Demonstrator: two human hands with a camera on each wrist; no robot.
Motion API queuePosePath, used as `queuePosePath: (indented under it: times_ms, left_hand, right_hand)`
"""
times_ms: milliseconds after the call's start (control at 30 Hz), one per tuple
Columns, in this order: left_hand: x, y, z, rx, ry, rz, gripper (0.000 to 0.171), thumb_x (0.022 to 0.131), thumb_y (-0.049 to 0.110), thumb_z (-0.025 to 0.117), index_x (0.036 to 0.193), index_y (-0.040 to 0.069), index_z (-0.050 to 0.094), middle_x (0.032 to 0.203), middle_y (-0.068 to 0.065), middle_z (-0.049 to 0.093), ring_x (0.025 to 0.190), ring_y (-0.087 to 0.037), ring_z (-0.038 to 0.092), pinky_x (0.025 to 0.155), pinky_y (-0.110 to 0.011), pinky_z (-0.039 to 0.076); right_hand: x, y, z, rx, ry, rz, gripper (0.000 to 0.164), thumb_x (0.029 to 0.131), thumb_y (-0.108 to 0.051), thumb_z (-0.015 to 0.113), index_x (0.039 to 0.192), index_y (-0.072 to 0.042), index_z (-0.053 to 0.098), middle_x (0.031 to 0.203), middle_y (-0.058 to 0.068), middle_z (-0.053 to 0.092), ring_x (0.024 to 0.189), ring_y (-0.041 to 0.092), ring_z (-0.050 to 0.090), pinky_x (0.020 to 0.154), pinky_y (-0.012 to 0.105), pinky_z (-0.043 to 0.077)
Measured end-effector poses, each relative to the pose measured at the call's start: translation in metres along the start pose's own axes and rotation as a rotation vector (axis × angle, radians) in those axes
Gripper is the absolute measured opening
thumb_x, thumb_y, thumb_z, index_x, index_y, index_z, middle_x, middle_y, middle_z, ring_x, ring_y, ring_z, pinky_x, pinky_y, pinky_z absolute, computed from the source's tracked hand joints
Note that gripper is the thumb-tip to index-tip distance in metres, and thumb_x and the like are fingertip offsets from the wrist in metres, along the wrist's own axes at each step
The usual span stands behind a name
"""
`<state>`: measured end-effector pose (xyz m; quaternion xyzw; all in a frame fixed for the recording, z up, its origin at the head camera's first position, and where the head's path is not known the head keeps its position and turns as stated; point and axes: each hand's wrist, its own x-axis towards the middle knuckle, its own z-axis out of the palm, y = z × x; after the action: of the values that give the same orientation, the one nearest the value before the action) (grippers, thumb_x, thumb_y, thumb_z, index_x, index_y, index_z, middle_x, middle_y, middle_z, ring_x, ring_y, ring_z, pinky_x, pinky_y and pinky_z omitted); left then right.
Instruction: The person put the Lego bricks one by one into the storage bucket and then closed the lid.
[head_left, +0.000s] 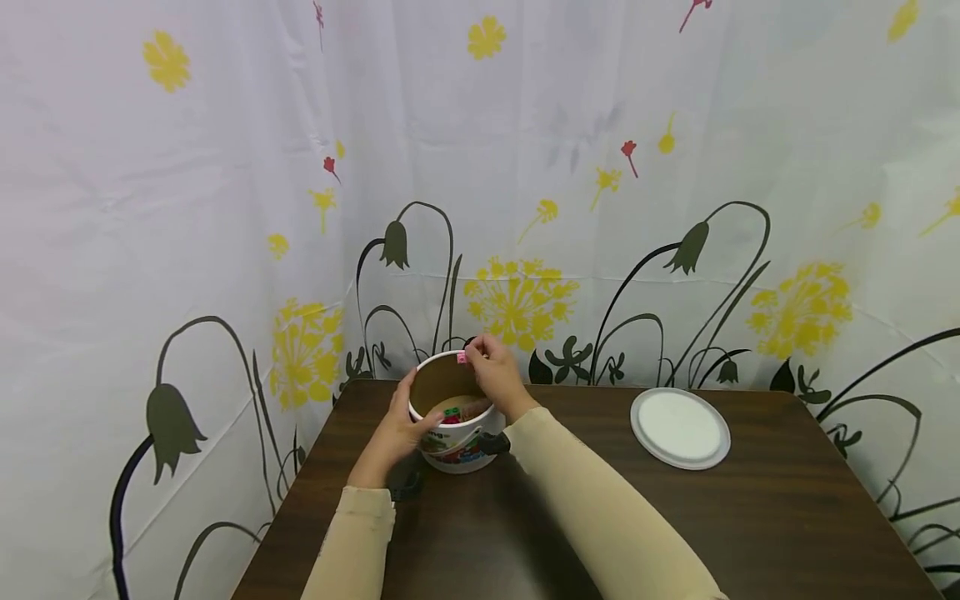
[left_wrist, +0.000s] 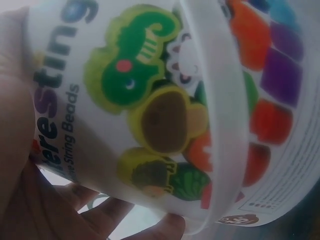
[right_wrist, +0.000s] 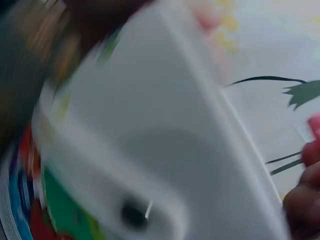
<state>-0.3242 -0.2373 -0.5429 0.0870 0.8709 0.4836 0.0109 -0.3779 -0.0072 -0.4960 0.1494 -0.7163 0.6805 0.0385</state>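
A white toy bucket [head_left: 459, 461] with colourful printed pictures and the words "String Beads" stands on the table. My left hand [head_left: 399, 433] grips its left side, with the thumb over the near rim and the other fingers around the far side. At the bucket's far right rim, my right hand [head_left: 495, 372] pinches a small pink bead [head_left: 462, 358]. That pink bead [right_wrist: 315, 125] shows at the right edge of the right wrist view, between the fingertips. Inside the bucket lie a green bead [head_left: 452, 412] and a red one; its remaining contents are partly hidden.
A round white lid [head_left: 680, 428] lies on the dark brown wooden table [head_left: 600, 517], to the right of the bucket. Behind the table hangs a white curtain [head_left: 525, 167] printed with flowers. A white carrying handle [left_wrist: 222, 110] crosses the bucket's side.
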Motion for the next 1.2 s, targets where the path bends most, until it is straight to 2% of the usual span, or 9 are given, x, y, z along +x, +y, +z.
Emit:
queuePosePath:
  times_ms: [133, 267, 367, 400, 600, 633, 967, 1100, 1200]
  left_hand:
    - [-0.002, -0.001, 0.001, -0.003, -0.005, -0.007, 0.106, 0.099, 0.040, 0.075, 0.176, 0.019, 0.005, 0.176, -0.026, 0.017, 0.153, -0.052, 0.037, 0.126, -0.070, 0.033]
    - [-0.001, 0.001, 0.002, -0.028, -0.005, -0.011, 0.106, 0.099, 0.038, 0.076, 0.176, 0.020, 0.006, 0.176, -0.026, 0.017, 0.152, -0.053, 0.037, 0.126, -0.070, 0.032]
    - [0.001, 0.001, 0.004, -0.033, -0.012, -0.016, 0.107, 0.098, 0.036, 0.077, 0.176, 0.020, 0.006, 0.175, -0.027, 0.018, 0.152, -0.053, 0.036, 0.127, -0.070, 0.032]
    - [0.001, 0.000, 0.004, -0.031, -0.014, -0.018, 0.107, 0.098, 0.036, 0.077, 0.176, 0.019, 0.005, 0.175, -0.027, 0.017, 0.153, -0.053, 0.036, 0.127, -0.070, 0.032]
    - [-0.002, -0.001, 0.004, -0.001, -0.001, -0.023, 0.106, 0.099, 0.037, 0.077, 0.176, 0.020, 0.006, 0.175, -0.026, 0.020, 0.153, -0.053, 0.037, 0.125, -0.071, 0.033]
    - [-0.002, 0.000, 0.004, 0.001, 0.003, -0.025, 0.106, 0.099, 0.037, 0.077, 0.176, 0.021, 0.006, 0.175, -0.026, 0.020, 0.153, -0.053, 0.037, 0.125, -0.071, 0.033]
    - [-0.004, 0.001, 0.004, -0.012, -0.002, -0.032, 0.107, 0.099, 0.036, 0.078, 0.176, 0.022, 0.005, 0.176, -0.026, 0.018, 0.154, -0.055, 0.037, 0.125, -0.072, 0.033]
    - [-0.004, 0.001, 0.003, 0.006, 0.004, -0.023, 0.106, 0.099, 0.038, 0.077, 0.176, 0.021, 0.006, 0.176, -0.026, 0.018, 0.153, -0.055, 0.038, 0.124, -0.072, 0.034]
    - [-0.004, 0.000, 0.003, 0.013, 0.009, -0.018, 0.106, 0.099, 0.039, 0.077, 0.176, 0.020, 0.007, 0.176, -0.027, 0.019, 0.152, -0.055, 0.039, 0.123, -0.072, 0.036]
  right_hand:
    - [-0.005, 0.006, 0.006, -0.188, 0.038, -0.032, 0.013, 0.109, -0.028, 0.064, 0.103, -0.016, 0.064, 0.094, 0.000, 0.062, 0.089, 0.016, 0.059, 0.081, 0.035, 0.049]
    - [-0.006, 0.004, 0.007, -0.243, 0.019, -0.055, 0.012, 0.109, -0.028, 0.064, 0.103, -0.018, 0.066, 0.100, 0.000, 0.071, 0.095, 0.017, 0.064, 0.088, 0.037, 0.052]
    - [-0.006, 0.002, 0.007, -0.228, 0.001, -0.047, 0.010, 0.110, -0.023, 0.063, 0.104, -0.015, 0.066, 0.101, 0.004, 0.075, 0.095, 0.018, 0.069, 0.090, 0.037, 0.055]
    - [-0.007, 0.002, 0.006, -0.207, -0.009, -0.035, 0.010, 0.110, -0.022, 0.063, 0.105, -0.015, 0.065, 0.104, 0.009, 0.076, 0.094, 0.022, 0.073, 0.090, 0.039, 0.058]
    - [-0.007, 0.003, 0.008, -0.243, 0.004, -0.063, 0.011, 0.108, -0.022, 0.064, 0.103, -0.014, 0.066, 0.106, 0.008, 0.069, 0.094, 0.023, 0.065, 0.087, 0.039, 0.055]
    - [-0.006, 0.003, 0.008, -0.268, 0.014, -0.078, 0.011, 0.107, -0.023, 0.064, 0.102, -0.014, 0.067, 0.102, 0.004, 0.067, 0.095, 0.018, 0.060, 0.086, 0.036, 0.051]
    - [-0.007, 0.005, 0.007, -0.295, -0.042, -0.102, 0.012, 0.108, -0.024, 0.063, 0.099, -0.016, 0.065, 0.082, 0.000, 0.054, 0.077, 0.016, 0.052, 0.072, 0.031, 0.044]
    - [-0.011, 0.007, 0.009, -0.366, -0.058, -0.143, 0.010, 0.109, -0.028, 0.063, 0.101, -0.021, 0.064, 0.082, -0.002, 0.054, 0.074, 0.015, 0.052, 0.069, 0.030, 0.045]
    - [-0.016, 0.009, 0.012, -0.449, -0.032, -0.213, 0.009, 0.110, -0.029, 0.062, 0.104, -0.023, 0.065, 0.087, -0.004, 0.059, 0.076, 0.013, 0.055, 0.070, 0.030, 0.047]
